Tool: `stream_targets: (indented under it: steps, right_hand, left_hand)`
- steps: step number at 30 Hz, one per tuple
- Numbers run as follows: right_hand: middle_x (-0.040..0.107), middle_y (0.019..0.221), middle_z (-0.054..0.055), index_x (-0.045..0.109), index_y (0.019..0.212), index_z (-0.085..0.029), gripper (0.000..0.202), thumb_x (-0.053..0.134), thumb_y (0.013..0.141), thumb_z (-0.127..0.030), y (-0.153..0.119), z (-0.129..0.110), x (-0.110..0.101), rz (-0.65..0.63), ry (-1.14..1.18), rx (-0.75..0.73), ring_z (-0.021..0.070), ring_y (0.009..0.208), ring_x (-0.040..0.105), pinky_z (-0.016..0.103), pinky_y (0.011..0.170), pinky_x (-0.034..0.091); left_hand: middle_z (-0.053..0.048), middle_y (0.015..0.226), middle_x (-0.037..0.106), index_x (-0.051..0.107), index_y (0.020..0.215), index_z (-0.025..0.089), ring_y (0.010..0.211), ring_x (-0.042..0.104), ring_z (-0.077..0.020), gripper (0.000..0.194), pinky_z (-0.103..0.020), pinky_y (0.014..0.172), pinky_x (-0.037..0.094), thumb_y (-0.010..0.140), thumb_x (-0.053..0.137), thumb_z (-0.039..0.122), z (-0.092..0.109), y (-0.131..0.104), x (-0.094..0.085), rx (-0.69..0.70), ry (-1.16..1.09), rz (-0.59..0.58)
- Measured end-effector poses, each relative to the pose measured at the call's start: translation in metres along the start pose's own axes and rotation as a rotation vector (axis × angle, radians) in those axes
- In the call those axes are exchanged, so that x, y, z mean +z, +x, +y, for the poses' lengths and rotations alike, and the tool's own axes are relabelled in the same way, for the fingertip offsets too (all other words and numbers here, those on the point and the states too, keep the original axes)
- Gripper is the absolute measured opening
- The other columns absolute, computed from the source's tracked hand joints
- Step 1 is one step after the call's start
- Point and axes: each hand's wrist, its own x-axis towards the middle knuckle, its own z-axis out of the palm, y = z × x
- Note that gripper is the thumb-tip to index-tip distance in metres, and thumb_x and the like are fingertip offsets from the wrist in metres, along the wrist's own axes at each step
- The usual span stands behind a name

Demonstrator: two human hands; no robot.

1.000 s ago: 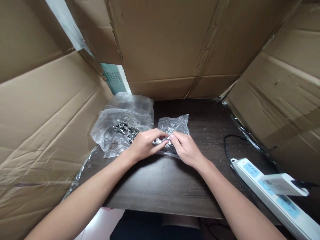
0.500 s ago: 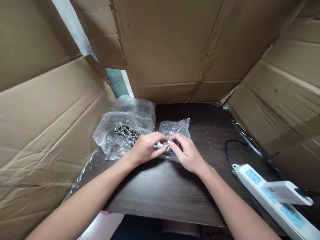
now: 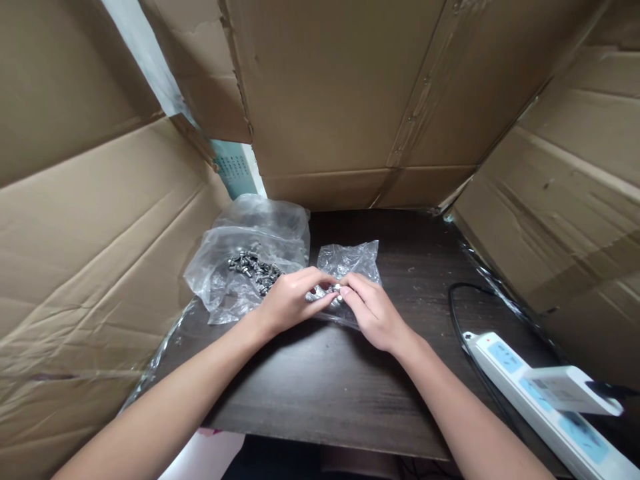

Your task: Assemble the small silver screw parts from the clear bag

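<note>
My left hand (image 3: 295,297) and my right hand (image 3: 373,307) meet over a small clear plastic bag (image 3: 357,257). Thumb and fingertips of the left are closed on a small metal screw (image 3: 329,287). The right pinches a small shiny metal piece (image 3: 339,289) against the screw's end; its exact kind is too small to make out. Below the fingertips, more shiny bits lie on the small bag, partly covered by the hands. Left of them, a pile of metal screws (image 3: 250,265) rests on a larger clear plastic bag (image 3: 265,213), its near end hidden behind my left hand.
A dark wooden table (image 3: 310,380) carries everything. Cardboard walls (image 3: 340,100) enclose it at the back and sides. On the right lies a white power strip (image 3: 540,393) with a white plug-in adapter (image 3: 567,387) and a black cable (image 3: 453,307).
The fingertips have shifted slightly around the small metal pieces, which show a little more between them. Both hands stay in the same place, and the bags have not moved.
</note>
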Motion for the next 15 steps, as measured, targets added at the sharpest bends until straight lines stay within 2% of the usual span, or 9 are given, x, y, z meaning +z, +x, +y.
stream_targets:
  steps: [7, 15]
  right_hand:
    - [0.053, 0.075, 0.002, 0.045, 0.074, -0.021, 0.028, 0.039, 0.101, -0.023, 0.0008, 0.0008, -0.0014, 0.006, -0.079, 0.007, 0.0187, 0.075, 0.05, 0.033, 0.069, 0.037]
    - [0.054, 0.075, 0.002, 0.046, 0.075, -0.021, 0.026, 0.041, 0.1, -0.023, 0.0005, 0.0025, -0.0015, 0.014, -0.102, 0.004, 0.0184, 0.074, 0.05, 0.032, 0.069, 0.037]
  left_hand:
    - [-0.006, 0.089, 0.074, 0.068, 0.103, 0.015, 0.077, 0.07, -0.0148, 0.013, -0.025, 0.073, 0.057, 0.093, 0.066, 0.024, 0.0009, -0.0016, 0.0004, 0.019, -0.008, 0.008]
    - [-0.006, 0.092, 0.074, 0.068, 0.104, 0.014, 0.079, 0.07, -0.0151, 0.014, -0.025, 0.074, 0.057, 0.092, 0.066, 0.022, -0.0003, -0.0011, 0.0013, 0.029, -0.013, 0.012]
